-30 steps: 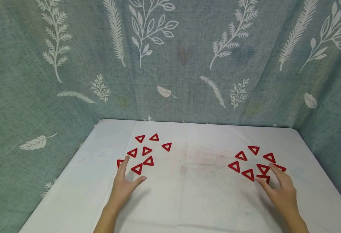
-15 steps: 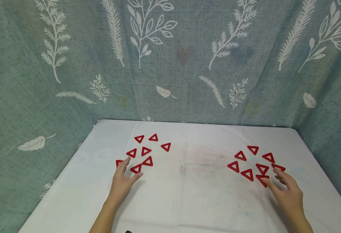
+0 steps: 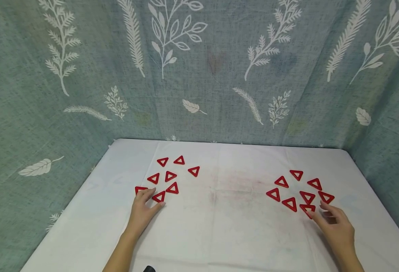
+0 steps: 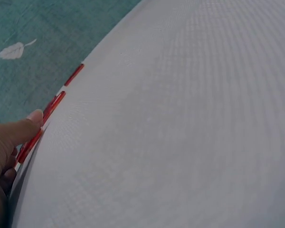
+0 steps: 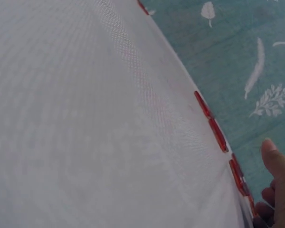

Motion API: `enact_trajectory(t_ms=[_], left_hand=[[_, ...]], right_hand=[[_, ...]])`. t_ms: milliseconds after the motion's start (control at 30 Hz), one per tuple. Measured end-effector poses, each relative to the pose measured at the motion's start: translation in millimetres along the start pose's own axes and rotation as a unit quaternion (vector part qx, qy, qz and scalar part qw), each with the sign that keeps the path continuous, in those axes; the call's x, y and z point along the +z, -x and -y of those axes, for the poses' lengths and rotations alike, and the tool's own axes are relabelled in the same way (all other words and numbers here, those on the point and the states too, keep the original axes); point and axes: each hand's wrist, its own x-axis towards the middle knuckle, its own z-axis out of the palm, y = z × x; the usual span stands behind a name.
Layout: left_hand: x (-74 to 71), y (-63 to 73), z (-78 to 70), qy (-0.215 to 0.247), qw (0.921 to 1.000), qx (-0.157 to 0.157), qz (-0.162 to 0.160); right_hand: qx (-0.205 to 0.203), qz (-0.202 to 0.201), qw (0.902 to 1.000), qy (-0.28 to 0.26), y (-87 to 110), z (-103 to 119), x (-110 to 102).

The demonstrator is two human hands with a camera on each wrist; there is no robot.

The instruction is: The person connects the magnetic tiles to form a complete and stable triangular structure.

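Note:
My left hand (image 3: 142,211) hovers low at the near edge of the left group of red triangle frames. Its thumb and fingers stand apart around the nearest triangle frame (image 3: 163,196); whether they touch it I cannot tell. In the left wrist view the thumb (image 4: 26,130) overlaps red pieces seen edge-on. Over the right group, my right hand (image 3: 337,228) has its thumb over a corner of the nearest triangle frame (image 3: 303,206). Its other fingers bend loosely, apart from the thumb. Red pieces (image 5: 218,135) show edge-on beside the right thumb (image 5: 278,164) in the right wrist view.
Several more red triangle frames lie flat on the white-covered table (image 3: 216,226), in one group at left and one at right. A blue-green leaf-patterned curtain (image 3: 199,75) surrounds the back and sides. A small black object (image 3: 149,269) shows at the bottom edge.
My left thumb and fingers have come closer around the near triangle frame. My right hand has drawn back toward the near right, uncovering a triangle frame; the nearest right one has turned.

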Motion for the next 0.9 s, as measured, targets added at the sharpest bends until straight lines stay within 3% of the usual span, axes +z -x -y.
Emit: enact_trajectory(t_ms=[167, 367, 700, 900], left_hand=[[0.9, -1.5, 0.5, -0.029, 0.9996, 0.001, -0.005], [2.4, -0.1, 1.6, -0.018, 0.9997, -0.013, 0.006], [4.5, 0.8, -0.3, -0.057, 0.9984, -0.009, -0.004], [5.6, 0.3, 1.4, -0.054, 0.9985, -0.011, 0.000]], right_hand=[[0.022, 0.021, 0.9995, 0.000, 1.2, -4.6, 4.0], [-0.005, 0.024, 0.9996, 0.016, 2.2, -5.2, 4.4], [-0.012, 0.057, 0.9974, 0.043, -0.1, -4.6, 3.3], [-0.052, 0.047, 0.9954, 0.066, -2.3, -4.1, 4.9]])
